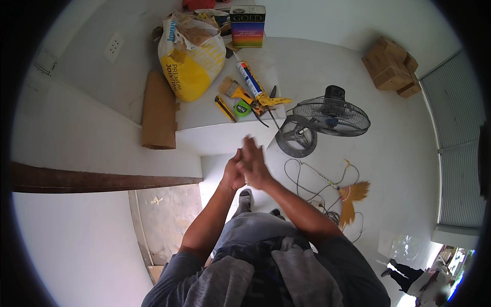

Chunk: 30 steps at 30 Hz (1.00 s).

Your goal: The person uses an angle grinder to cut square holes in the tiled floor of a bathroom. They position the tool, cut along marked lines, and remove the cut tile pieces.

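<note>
My left hand (233, 172) and my right hand (254, 165) meet in front of me, just short of the white ledge's (204, 134) front edge. Motion blurs both of them. Fingers of the right hand stretch forward and lie against the left hand, hiding much of its palm and fingers. No object shows between them. On the ledge ahead lie a caulking gun (253, 84) with a cartridge, a paintbrush (234, 90), a yellow utility knife (225, 109) and a green tape measure (242, 107).
A yellow-and-white bag (192, 71), a paint can (247, 28) and rolled cardboard (159, 115) stand on the ledge. To the right are a pedestal fan (331, 116), coiled cable (331, 217), a broom (353, 199) and cardboard boxes (391, 66). Another person (427, 286) is at the lower right.
</note>
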### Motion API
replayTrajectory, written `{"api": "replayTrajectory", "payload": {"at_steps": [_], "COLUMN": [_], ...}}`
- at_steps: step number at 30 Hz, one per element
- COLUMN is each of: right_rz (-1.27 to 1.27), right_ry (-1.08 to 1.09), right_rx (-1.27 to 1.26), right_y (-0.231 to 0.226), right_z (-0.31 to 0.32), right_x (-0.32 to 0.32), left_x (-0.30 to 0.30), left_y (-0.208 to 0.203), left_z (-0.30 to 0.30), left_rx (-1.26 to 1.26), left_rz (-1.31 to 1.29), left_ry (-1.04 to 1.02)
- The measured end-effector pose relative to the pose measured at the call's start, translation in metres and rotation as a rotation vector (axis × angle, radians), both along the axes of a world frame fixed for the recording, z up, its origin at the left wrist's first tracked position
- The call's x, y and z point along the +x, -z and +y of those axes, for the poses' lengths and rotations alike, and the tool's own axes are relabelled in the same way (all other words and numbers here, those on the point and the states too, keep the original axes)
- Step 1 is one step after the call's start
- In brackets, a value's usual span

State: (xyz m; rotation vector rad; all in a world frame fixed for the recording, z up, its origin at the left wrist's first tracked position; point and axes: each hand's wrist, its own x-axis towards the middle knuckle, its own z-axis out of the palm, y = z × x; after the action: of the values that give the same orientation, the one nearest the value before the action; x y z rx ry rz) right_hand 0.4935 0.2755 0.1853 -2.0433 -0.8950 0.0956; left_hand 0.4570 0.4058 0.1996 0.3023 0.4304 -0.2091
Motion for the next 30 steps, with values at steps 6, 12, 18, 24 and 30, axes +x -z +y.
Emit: {"api": "replayTrajectory", "payload": {"at_steps": [6,12,18,24,30], "right_rz": [0.332,1.001,1.041,1.425,1.631], "right_ry": [-0.503,0.059,0.318,0.424,0.308], "right_rx": [-0.761,0.01,0.32,0.491,0.803], "right_y": [-0.032,-0.029,0.009,0.008,-0.026], "right_z": [-0.062,-0.041,0.033,0.0,0.025], "right_x": [-0.003,0.014,0.006,0.05,-0.021], "left_x": [0.006,0.009,-0.003,-0.023,0.005], "left_y": [-0.007,0.003,-0.034,-0.085,-0.058], "left_z": [0.047,0.026,-0.01,0.016,0.006], "left_rx": [-0.024,-0.058,-0.012,-0.301,-0.306], "left_rz": [-0.004,-0.149,-0.169,-0.45,-0.361], "left_ry": [-0.09,-0.048,-0.059,-0.22,-0.428]}}
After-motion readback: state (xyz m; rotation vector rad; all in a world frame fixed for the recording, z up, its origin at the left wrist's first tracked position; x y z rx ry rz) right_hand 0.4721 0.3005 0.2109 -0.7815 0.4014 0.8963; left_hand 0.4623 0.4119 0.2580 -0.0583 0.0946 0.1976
